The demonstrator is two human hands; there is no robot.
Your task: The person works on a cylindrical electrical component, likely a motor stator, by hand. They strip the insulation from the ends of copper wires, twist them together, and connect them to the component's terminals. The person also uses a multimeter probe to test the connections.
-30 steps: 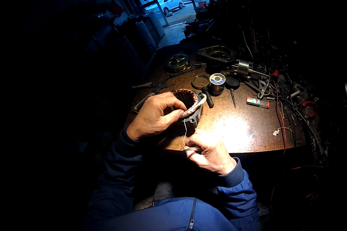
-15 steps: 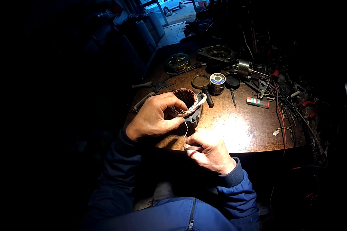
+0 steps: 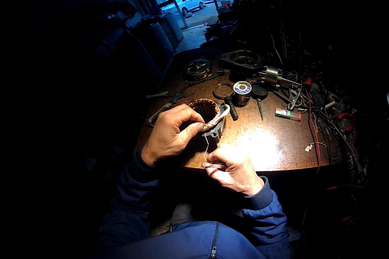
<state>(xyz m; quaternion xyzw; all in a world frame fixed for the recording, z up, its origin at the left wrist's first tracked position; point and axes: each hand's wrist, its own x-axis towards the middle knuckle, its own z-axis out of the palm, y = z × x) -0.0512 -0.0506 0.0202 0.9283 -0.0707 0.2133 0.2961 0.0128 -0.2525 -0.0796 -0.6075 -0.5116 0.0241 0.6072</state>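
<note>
A motor stator (image 3: pixel 215 125) with copper windings stands near the table's front edge, its open bore facing up. My left hand (image 3: pixel 170 134) is at its near left rim, thumb and forefinger pinched together on the laced winding edge. A pale sleeved lead (image 3: pixel 225 111) bends over the stator's right side. From the near rim a thin light cord (image 3: pixel 207 144) runs down to my right hand (image 3: pixel 235 168). That hand is closed on the cord's lower end and also holds a small dark tool (image 3: pixel 216 166), whose kind I cannot make out.
Beyond the stator lie a solder-type wire spool (image 3: pixel 242 88), a magnifying glass (image 3: pixel 224 91), a pointed tool (image 3: pixel 260 110) and a red-green tube (image 3: pixel 288 114). Pliers (image 3: pixel 160 113) rest at left. Tangled wires (image 3: pixel 320 125) and a metal rotor (image 3: pixel 272 75) crowd the right.
My left thumb and forefinger have come together on the rim; before, they were apart, the forefinger over the bore. My right hand has barely moved and still holds the cord.
</note>
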